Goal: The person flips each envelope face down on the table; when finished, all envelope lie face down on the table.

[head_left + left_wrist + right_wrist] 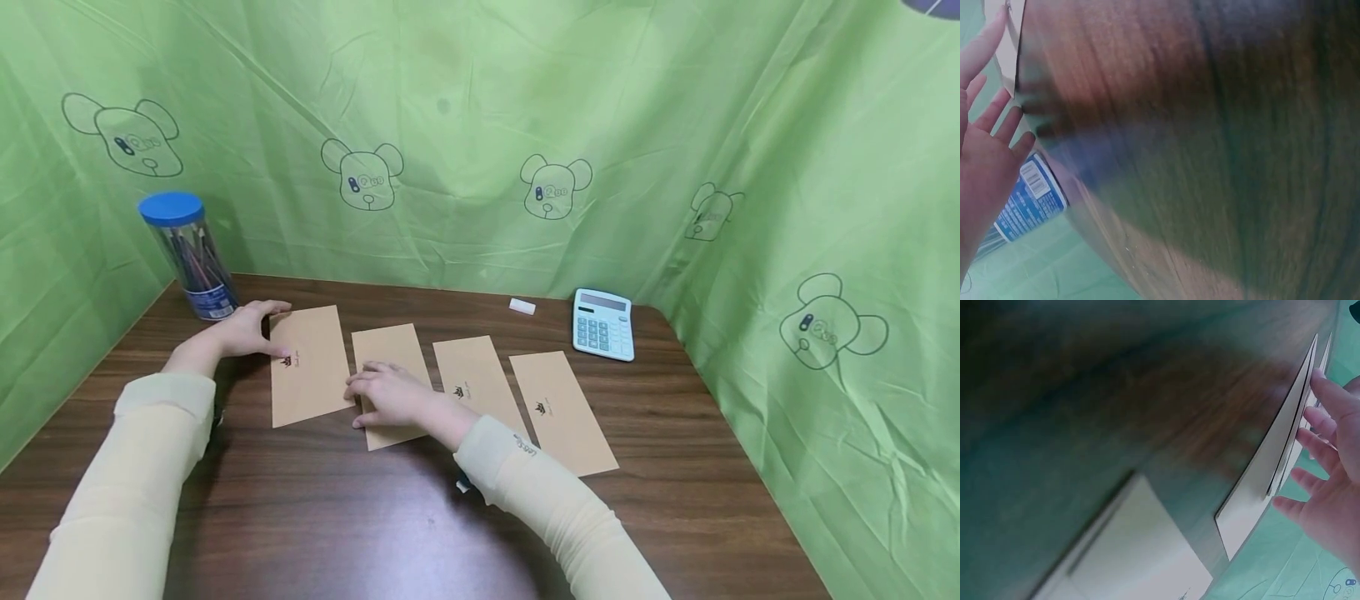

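Several brown kraft paper envelopes with a small crown print lie in a row on the table. At the leftmost envelope (315, 358), my left hand (243, 330) touches the left side, its thumb on the paper near the crown. Its other fingers are extended in the left wrist view, by the envelope's (1010, 56) edge. My right hand (392, 393) is over the second envelope (397, 346), fingertips toward the gap beside the leftmost one. In the right wrist view, the right hand's fingers (1316, 450) are spread and loosely bent. The third envelope (480, 375) and the rightmost envelope (566, 417) lie flat.
A clear jar of pencils with a blue lid (172, 210) stands at the back left, close to my left hand. A white eraser (522, 307) and a light blue calculator (603, 325) lie at the back. Green curtain (465, 100) surrounds the dark wooden table (315, 517).
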### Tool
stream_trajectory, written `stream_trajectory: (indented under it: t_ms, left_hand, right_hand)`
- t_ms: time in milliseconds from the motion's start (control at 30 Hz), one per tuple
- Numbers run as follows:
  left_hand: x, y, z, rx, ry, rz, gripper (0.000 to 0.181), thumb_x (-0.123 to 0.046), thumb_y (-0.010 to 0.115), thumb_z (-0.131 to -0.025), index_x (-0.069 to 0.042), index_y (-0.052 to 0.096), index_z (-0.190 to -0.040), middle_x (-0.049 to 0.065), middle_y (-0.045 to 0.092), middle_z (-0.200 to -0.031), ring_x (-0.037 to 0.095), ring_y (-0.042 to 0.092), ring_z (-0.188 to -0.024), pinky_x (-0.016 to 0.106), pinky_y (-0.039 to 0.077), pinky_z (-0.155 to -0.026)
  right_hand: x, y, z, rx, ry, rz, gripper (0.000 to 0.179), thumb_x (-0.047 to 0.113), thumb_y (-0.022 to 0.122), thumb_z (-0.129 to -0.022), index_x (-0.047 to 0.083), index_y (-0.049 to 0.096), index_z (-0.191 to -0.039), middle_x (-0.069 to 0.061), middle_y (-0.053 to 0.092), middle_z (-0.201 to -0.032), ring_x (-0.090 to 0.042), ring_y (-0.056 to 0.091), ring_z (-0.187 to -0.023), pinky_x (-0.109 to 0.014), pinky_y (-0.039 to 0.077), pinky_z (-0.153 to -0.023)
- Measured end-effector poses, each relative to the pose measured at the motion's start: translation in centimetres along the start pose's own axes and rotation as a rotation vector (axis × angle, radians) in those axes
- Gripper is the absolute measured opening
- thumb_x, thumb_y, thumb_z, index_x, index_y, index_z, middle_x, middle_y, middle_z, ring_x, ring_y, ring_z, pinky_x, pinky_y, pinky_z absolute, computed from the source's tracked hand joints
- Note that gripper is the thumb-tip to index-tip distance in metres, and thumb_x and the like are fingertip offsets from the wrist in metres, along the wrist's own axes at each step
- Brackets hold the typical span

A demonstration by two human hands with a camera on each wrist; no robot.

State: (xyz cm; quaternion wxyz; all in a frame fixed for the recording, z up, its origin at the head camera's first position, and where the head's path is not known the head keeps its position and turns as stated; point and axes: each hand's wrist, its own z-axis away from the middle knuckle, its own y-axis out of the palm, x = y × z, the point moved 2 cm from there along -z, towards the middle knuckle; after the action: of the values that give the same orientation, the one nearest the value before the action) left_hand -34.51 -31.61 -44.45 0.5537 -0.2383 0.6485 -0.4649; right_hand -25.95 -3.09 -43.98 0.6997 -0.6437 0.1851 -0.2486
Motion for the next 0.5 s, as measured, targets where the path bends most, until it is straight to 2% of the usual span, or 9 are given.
stream_trajectory:
  t_ms: [100,233,367,500]
  left_hand:
    - [0.2,-0.3,0.1,-0.002,-0.006,0.033,0.074,-0.019,0.075,-0.079,0.003,0.036,-0.138,0.034,0.034,-0.136,0.051,0.029,-0.126,0.065,0.026,-0.099]
    - [0.4,-0.6,0.1,-0.016,0.010,0.088,0.066,0.001,0.068,-0.078,0.005,0.038,-0.136,0.034,0.036,-0.135,0.053,0.035,-0.123,0.063,0.033,-0.097]
    - [0.2,-1.1,0.3,-0.055,0.036,0.131,0.064,0.011,0.066,-0.074,0.009,0.041,-0.133,0.034,0.043,-0.131,0.053,0.043,-0.118,0.060,0.039,-0.095]
    - [-0.2,-1.8,0.6,-0.112,0.029,0.152,0.057,0.010,0.067,-0.076,0.009,0.046,-0.129,0.033,0.049,-0.125,0.049,0.049,-0.113,0.059,0.041,-0.093]
  right_hand:
    - [0.1,0.0,0.1,0.000,0.005,0.002,0.048,0.050,0.062,-0.086,0.028,0.056,-0.128,0.008,0.043,-0.145,-0.026,0.029,-0.140,-0.048,0.027,-0.112]
    - [0.3,-0.1,0.2,0.010,0.019,-0.016,0.051,0.050,0.064,-0.084,0.027,0.054,-0.129,0.007,0.043,-0.145,-0.026,0.029,-0.140,-0.046,0.026,-0.113]
    - [0.4,-0.2,0.2,0.007,0.017,-0.035,0.056,0.049,0.067,-0.082,0.026,0.052,-0.131,0.007,0.045,-0.143,-0.025,0.031,-0.139,-0.043,0.025,-0.114]
    - [0.6,-0.2,0.1,-0.009,0.006,-0.027,0.061,0.050,0.068,-0.081,0.026,0.049,-0.134,0.006,0.048,-0.140,-0.023,0.034,-0.137,-0.040,0.025,-0.114]
